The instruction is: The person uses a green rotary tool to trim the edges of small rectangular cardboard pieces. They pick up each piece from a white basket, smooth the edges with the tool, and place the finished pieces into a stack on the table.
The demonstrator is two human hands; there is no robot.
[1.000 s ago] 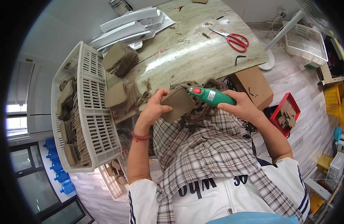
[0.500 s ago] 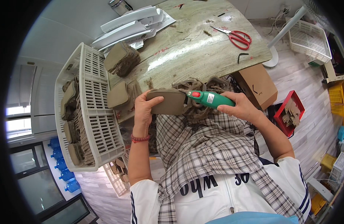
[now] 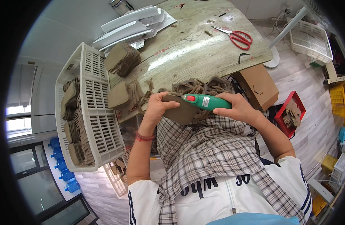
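My left hand [image 3: 157, 108] pinches a flat olive-brown pad [image 3: 182, 110] with rounded corners, thumb on its face. The pad is tilted, its lower corner toward my lap. My right hand [image 3: 237, 107] is wrapped round a green handheld electric cutter [image 3: 213, 103] with a red button. The cutter's front end touches the pad's upper edge; its blade is too small to make out. Behind the tool, a heap of brown trimmed strips [image 3: 195, 87] lies at the table edge. A fanned stack of pads [image 3: 123, 93] sits left of my left hand.
Another pad stack [image 3: 122, 59] and red-handled scissors [image 3: 238, 39] lie on the table [image 3: 187, 48]. A white plastic crate [image 3: 101, 112] holding many pads stands at left. A cardboard box [image 3: 258, 86] and a red bin [image 3: 291, 114] with scraps are at right.
My left hand has moved right and turned the pad, so it tilts downward. The cutter has shifted slightly left and down along the pad's upper edge.
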